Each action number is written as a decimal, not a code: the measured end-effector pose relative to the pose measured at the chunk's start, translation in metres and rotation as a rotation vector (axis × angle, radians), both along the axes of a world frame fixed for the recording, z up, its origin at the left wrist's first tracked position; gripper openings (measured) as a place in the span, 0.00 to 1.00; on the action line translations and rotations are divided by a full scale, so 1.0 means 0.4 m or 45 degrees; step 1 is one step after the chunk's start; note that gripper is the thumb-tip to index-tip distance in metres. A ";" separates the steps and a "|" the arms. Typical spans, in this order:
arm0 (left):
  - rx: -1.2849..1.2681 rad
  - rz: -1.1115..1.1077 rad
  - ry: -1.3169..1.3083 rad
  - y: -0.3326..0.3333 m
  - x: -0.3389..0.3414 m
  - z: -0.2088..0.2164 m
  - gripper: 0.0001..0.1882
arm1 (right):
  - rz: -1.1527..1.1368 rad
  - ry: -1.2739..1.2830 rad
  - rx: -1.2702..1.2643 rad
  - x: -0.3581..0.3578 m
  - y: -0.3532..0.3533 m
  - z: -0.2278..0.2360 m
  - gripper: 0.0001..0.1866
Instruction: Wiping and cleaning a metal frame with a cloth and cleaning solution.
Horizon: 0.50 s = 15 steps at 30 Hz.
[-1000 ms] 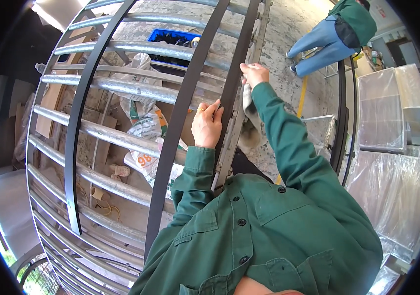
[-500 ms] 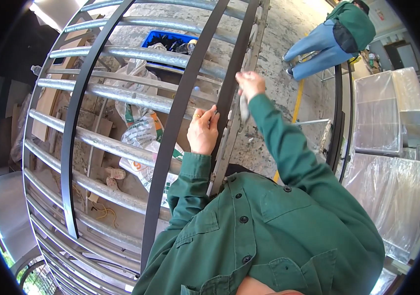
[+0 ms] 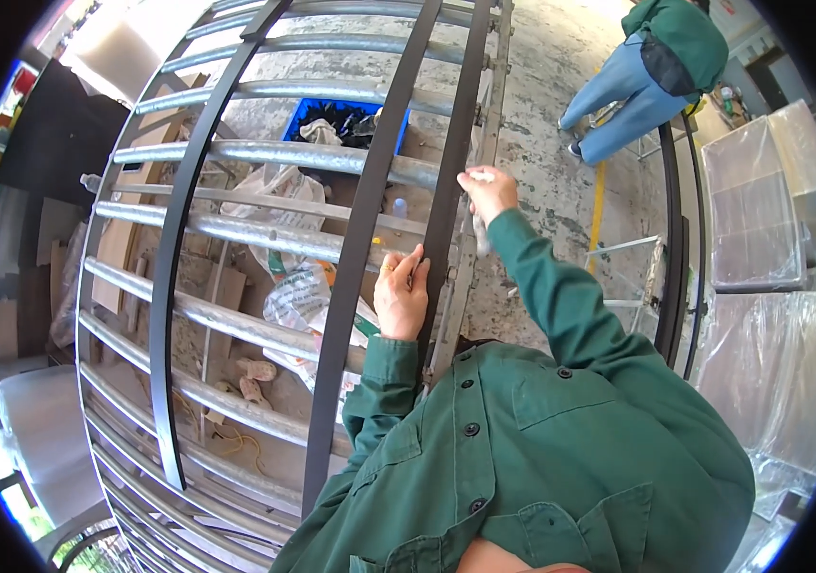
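Two long dark flat bars lie lengthwise across a rack of silvery round tubes, close together in front of me: the nearer bar (image 3: pixel 444 205) and a second bar (image 3: pixel 362 224) to its left. My left hand (image 3: pixel 401 294) rests at the left edge of the nearer bar, fingers curled and pinched together; whatever is between them is hidden. Just right of that bar, my right hand (image 3: pixel 489 194) is closed on a crumpled whitish cloth (image 3: pixel 481 236), part of which hangs below the fist.
Another dark bar (image 3: pixel 171 258) crosses the rack farther left. Beneath the tubes are a blue crate (image 3: pixel 298 119) with dark items, plastic bags (image 3: pixel 298 301) and gloves (image 3: pixel 255 380). Plastic-wrapped boxes (image 3: pixel 752 220) stand at right. A person (image 3: pixel 637 86) in green bends over at the far right.
The whole scene sits lower in the picture as my view shifts. Both hands stay beside the nearer bar, the right one still holding the cloth.
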<state>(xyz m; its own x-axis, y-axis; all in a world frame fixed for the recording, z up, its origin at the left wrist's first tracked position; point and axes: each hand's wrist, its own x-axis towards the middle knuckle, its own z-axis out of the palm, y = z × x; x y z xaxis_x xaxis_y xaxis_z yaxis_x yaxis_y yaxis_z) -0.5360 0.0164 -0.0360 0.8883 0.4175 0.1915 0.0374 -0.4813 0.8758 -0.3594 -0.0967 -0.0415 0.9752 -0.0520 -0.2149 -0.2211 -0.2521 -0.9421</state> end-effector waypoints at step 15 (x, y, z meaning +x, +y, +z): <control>-0.094 -0.009 0.055 0.001 0.002 0.014 0.11 | -0.047 -0.079 0.118 0.093 0.001 -0.021 0.09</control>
<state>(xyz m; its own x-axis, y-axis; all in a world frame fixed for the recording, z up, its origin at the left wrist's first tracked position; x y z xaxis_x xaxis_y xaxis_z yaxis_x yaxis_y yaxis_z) -0.5351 0.0167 -0.0303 0.8980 0.4227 0.1221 0.0725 -0.4157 0.9066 -0.3220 -0.0961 -0.0497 0.9845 -0.0711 -0.1601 -0.1695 -0.1560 -0.9731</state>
